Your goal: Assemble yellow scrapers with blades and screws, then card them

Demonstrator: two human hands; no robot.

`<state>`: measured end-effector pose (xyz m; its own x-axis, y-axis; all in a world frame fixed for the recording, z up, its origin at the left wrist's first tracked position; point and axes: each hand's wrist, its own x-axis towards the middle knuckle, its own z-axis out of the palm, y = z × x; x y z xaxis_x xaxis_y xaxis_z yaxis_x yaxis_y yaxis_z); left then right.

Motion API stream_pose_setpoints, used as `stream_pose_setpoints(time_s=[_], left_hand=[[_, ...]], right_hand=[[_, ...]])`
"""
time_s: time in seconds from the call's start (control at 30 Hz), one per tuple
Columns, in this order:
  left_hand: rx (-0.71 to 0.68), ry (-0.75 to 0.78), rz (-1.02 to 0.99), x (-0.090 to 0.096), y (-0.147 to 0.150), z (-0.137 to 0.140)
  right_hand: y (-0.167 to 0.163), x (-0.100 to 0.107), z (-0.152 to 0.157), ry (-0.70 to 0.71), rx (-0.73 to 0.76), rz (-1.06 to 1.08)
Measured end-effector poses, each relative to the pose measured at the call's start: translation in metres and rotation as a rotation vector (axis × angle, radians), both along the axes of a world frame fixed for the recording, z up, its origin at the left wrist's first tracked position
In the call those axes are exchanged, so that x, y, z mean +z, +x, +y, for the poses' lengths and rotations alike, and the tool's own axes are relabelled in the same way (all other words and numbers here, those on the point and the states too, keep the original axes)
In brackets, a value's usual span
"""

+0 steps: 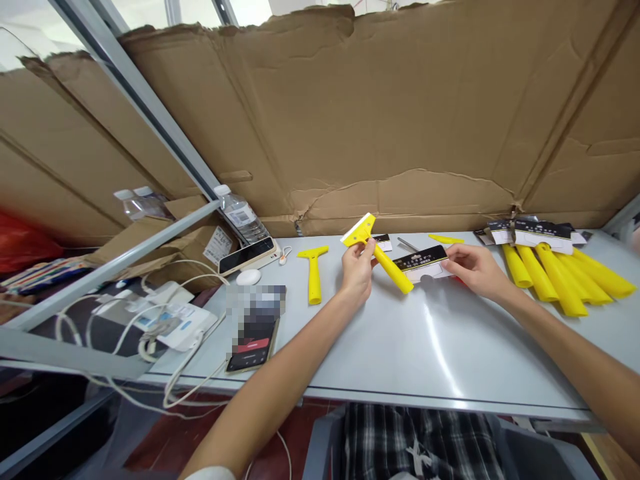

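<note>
A yellow scraper with a pale blade edge is gripped near its head by my left hand, its handle slanting down to the right. Between thumb and fingers, my right hand pinches a black-and-white header card, which reaches behind the scraper's handle. Left of my hands lies a second yellow scraper. Behind the card are a grey metal tool, its kind unclear, and a thin yellow piece. Several yellow scrapers with cards attached are heaped at the right.
A cardboard wall backs the table. At the left are a phone, another phone leaning on a box, a water bottle, white cables and a slanting metal bar.
</note>
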<state>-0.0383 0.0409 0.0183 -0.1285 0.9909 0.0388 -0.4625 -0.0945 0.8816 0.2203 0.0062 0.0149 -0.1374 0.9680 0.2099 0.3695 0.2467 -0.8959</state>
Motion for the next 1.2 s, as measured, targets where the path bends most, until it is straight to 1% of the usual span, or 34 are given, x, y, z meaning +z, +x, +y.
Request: stream_pose_setpoints(time_s=[0.1, 0.2, 0.27, 0.4, 0.47, 0.53, 0.67, 0.8, 0.93, 1.07, 1.2], left_hand=[[0.017, -0.056, -0.063, 0.004, -0.002, 0.0], [0.033, -0.1, -0.116, 0.007, -0.002, -0.001], [0.031, -0.109, -0.12, 0.009, -0.002, -0.003], [0.03, -0.11, -0.097, 0.01, -0.001, -0.005], [0.034, -0.115, -0.091, 0.01, -0.001, -0.006], [0.03, -0.116, -0.077, 0.009, 0.0, -0.006], [-0.033, -0.09, -0.037, 0.006, 0.002, -0.006], [-0.079, -0.071, -0.004, 0.002, 0.003, -0.007], [-0.131, -0.056, 0.07, 0.001, 0.006, -0.01], [-0.194, -0.124, 0.13, 0.001, 0.009, -0.013], [-0.238, -0.164, 0.11, -0.001, 0.013, -0.013]], right_hand=[[-0.001, 0.005, -0.003, -0.06, -0.02, 0.058], [-0.001, 0.007, -0.004, -0.13, 0.028, 0.133], [0.0, 0.008, -0.005, -0.186, 0.088, 0.175], [0.003, 0.008, -0.007, -0.346, 0.27, 0.19], [0.002, 0.008, -0.009, -0.384, 0.324, 0.187], [-0.001, 0.009, -0.01, -0.374, 0.283, 0.163], [-0.01, 0.01, -0.011, -0.305, 0.114, 0.103], [-0.019, 0.01, -0.011, -0.262, 0.123, 0.131], [-0.027, 0.005, -0.012, -0.243, 0.115, 0.14], [-0.032, 0.001, -0.014, -0.235, 0.061, 0.144], [-0.032, -0.003, -0.014, -0.202, 0.003, 0.162]])
